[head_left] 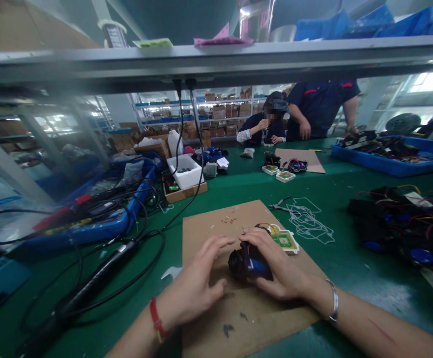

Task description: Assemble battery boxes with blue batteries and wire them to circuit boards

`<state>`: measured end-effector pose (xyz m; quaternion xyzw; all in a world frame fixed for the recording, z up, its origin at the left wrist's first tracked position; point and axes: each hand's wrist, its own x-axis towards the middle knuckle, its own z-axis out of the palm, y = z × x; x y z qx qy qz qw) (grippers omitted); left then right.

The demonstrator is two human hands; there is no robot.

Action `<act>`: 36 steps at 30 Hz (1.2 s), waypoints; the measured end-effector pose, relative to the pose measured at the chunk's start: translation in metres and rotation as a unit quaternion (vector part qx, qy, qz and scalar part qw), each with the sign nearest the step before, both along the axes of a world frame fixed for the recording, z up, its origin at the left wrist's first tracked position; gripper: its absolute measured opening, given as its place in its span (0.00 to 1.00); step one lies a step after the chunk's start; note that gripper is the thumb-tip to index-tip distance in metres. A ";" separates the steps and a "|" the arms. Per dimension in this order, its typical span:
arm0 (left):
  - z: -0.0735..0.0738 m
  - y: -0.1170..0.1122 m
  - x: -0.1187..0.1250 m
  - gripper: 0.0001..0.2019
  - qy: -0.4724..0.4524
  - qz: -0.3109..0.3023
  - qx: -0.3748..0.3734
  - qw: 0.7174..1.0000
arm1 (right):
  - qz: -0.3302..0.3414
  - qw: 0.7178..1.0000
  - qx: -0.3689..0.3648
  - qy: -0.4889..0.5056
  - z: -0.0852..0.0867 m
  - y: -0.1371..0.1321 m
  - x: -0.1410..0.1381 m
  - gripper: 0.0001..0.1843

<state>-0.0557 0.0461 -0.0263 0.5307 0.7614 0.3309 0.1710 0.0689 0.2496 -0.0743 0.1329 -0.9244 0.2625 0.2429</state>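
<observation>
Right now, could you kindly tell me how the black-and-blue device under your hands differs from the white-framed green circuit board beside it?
The black-and-blue device is bulky and rounded, while the white-framed green circuit board is flat. The device is dark and cupped under the right hand; the board lies uncovered, its green face upward. Both are over the same brown cardboard sheet.

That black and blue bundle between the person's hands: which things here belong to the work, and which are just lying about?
Part of the work: black-and-blue bundle, between left hand and right hand; white-framed green circuit board.
Lying about: black corded pen-shaped tool; steel pliers; blue plastic tray of wires.
</observation>
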 end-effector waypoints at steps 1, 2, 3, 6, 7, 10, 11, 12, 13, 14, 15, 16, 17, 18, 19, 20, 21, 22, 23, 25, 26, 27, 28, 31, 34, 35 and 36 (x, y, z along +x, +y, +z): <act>0.002 -0.006 -0.007 0.33 0.029 0.034 -0.040 0.998 | -0.003 1.000 0.001 -0.003 0.000 0.000 0.000 0.39; 0.002 -0.014 -0.014 0.31 0.061 0.077 -0.089 0.991 | -0.005 1.000 0.001 -0.005 0.000 0.000 0.000 0.39; 0.002 -0.021 -0.020 0.29 0.098 0.116 -0.145 0.978 | -0.005 1.000 0.002 -0.004 0.000 0.001 0.000 0.39; -0.002 -0.042 -0.034 0.17 0.158 0.160 -0.271 0.936 | -0.004 1.000 0.004 0.001 0.000 0.001 0.001 0.39; -0.004 -0.046 -0.036 0.14 0.160 0.159 -0.284 0.932 | -0.005 1.000 0.005 0.001 0.000 0.002 0.001 0.38; -0.006 -0.053 -0.036 0.06 0.140 0.146 -0.273 0.941 | -0.005 1.000 0.009 -0.002 0.000 0.002 0.001 0.39; -0.005 -0.054 -0.034 0.04 0.132 0.139 -0.271 0.944 | -0.004 1.000 0.010 -0.001 0.000 0.002 0.001 0.39; -0.004 -0.055 -0.032 0.05 0.113 0.131 -0.266 0.948 | -0.004 1.000 0.010 -0.001 0.000 0.002 0.001 0.39; -0.002 -0.055 -0.029 0.07 0.077 0.126 -0.254 0.956 | -0.004 1.000 0.011 0.001 0.000 0.002 0.001 0.38; 0.000 -0.055 -0.026 0.10 0.022 0.124 -0.232 0.965 | -0.004 1.000 0.010 0.002 0.000 0.002 0.002 0.38; 0.001 -0.056 -0.022 0.12 -0.049 0.125 -0.200 0.971 | -0.003 1.000 0.010 0.004 0.000 0.002 0.002 0.38; 0.003 -0.056 -0.018 0.14 -0.129 0.126 -0.162 0.970 | -0.001 1.000 0.009 0.007 0.001 0.002 0.002 0.38; 0.005 -0.056 -0.014 0.15 -0.207 0.126 -0.127 0.962 | 0.001 1.000 0.009 0.012 0.001 0.002 0.002 0.38; 0.007 -0.055 -0.009 0.16 -0.269 0.124 -0.100 0.950 | 0.003 1.000 0.008 0.016 0.001 0.002 0.002 0.38; 0.008 -0.055 -0.006 0.18 -0.309 0.121 -0.087 0.939 | 0.004 1.000 0.008 0.020 0.002 0.002 0.002 0.38; 0.010 -0.054 -0.003 0.19 -0.334 0.120 -0.083 0.931 | 0.003 1.000 0.007 0.023 0.002 0.002 0.002 0.38; 0.011 -0.053 -0.001 0.20 -0.351 0.121 -0.083 0.925 | 0.002 1.000 0.008 0.024 0.002 0.002 0.002 0.38; 0.012 -0.052 -0.001 0.20 -0.364 0.125 -0.083 0.919 | 0.000 1.000 0.010 0.023 0.002 0.002 0.002 0.37; 0.013 -0.052 -0.001 0.20 -0.380 0.129 -0.083 0.912 | -0.002 1.000 0.013 0.020 0.002 0.002 0.002 0.38; 0.015 -0.051 -0.004 0.18 -0.419 0.136 -0.079 0.894 | -0.001 1.000 0.024 0.011 0.001 0.002 0.003 0.39; 0.016 -0.051 -0.006 0.17 -0.439 0.136 -0.079 0.885 | 0.000 1.000 0.031 0.004 0.001 0.001 0.003 0.39; 0.017 -0.051 -0.008 0.17 -0.454 0.132 -0.079 0.877 | 0.003 0.999 0.037 0.000 0.000 0.001 0.003 0.40; 0.019 -0.051 -0.009 0.16 -0.466 0.127 -0.082 0.872 | 0.006 0.999 0.043 -0.002 0.000 0.001 0.004 0.40; 0.027 -0.050 -0.010 0.17 -0.479 0.118 -0.100 0.864 | 0.015 0.998 0.060 -0.003 0.000 -0.001 0.005 0.40; 0.036 -0.049 -0.007 0.17 -0.474 0.121 -0.124 0.863 | 0.023 0.997 0.072 -0.004 0.000 -0.001 0.005 0.40; 0.038 -0.048 -0.006 0.17 -0.469 0.121 -0.130 0.865 | 0.025 0.997 0.073 -0.004 0.000 -0.001 0.005 0.40; 0.040 -0.048 -0.005 0.17 -0.465 0.122 -0.133 0.866 | 0.027 0.997 0.073 -0.005 0.000 -0.001 0.005 0.40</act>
